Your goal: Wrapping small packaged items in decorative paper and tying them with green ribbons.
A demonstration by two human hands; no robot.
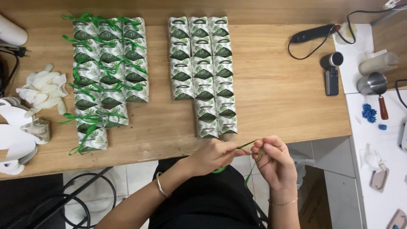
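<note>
Below the table's front edge, my left hand point(216, 154) and my right hand point(273, 159) both pinch a thin green ribbon point(247, 145) stretched between them; its loose end hangs down over my lap. On the wooden table point(275, 93) lie two groups of small white boxes with green leaf print. The left group point(106, 72) has green ribbons tied on. The right group point(203, 72) has no ribbons, and its nearest box lies just above my left hand.
White gloves point(42, 89) and white paper shapes point(15, 135) lie at the table's left end. A black tool with a cord point(313, 34) sits at the back right. A white side table point(377, 140) holds a metal scoop, blue beads and cups. Cables cross the floor.
</note>
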